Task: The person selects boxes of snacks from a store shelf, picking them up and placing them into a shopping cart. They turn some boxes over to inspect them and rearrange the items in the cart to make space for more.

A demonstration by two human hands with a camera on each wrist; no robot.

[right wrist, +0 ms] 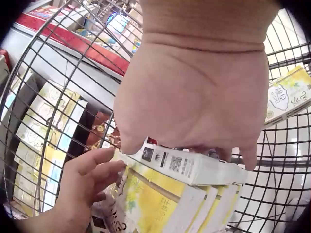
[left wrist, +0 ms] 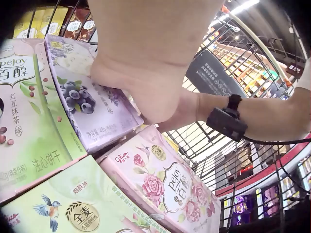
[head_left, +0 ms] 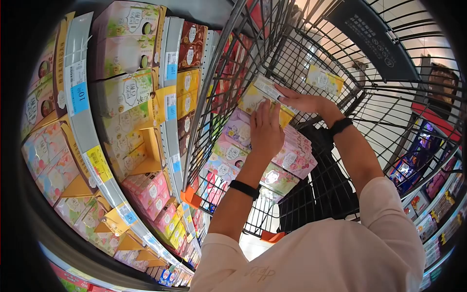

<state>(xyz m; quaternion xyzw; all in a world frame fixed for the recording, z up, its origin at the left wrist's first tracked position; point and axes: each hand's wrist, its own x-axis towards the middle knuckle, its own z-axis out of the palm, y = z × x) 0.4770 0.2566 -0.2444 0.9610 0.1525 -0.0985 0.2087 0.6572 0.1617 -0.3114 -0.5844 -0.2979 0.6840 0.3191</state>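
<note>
In the head view, several yellow-and-white Pejoy snack boxes point(head_left: 249, 102) stand together on top of other boxes in a shopping cart. My right hand point(head_left: 305, 103) grips their far end; the right wrist view has its thumb at one corner and its fingers point(right wrist: 248, 158) over the other side. My left hand point(head_left: 267, 129) rests its extended fingers on the near face of the yellow boxes point(right wrist: 160, 199). Below it lie a purple blueberry box point(left wrist: 90, 99), a pink rose box point(left wrist: 167, 182) and green boxes point(left wrist: 39, 109). The left wrist view hides the left fingertips.
Black wire walls of the cart point(head_left: 389, 104) surround the boxes. Another yellow-and-white box point(head_left: 324, 80) lies apart at the cart's far end. A dark bag point(head_left: 326, 182) sits on the near right. Shelves of snack boxes point(head_left: 124, 92) line the left; more shelves point(head_left: 428, 194) stand right.
</note>
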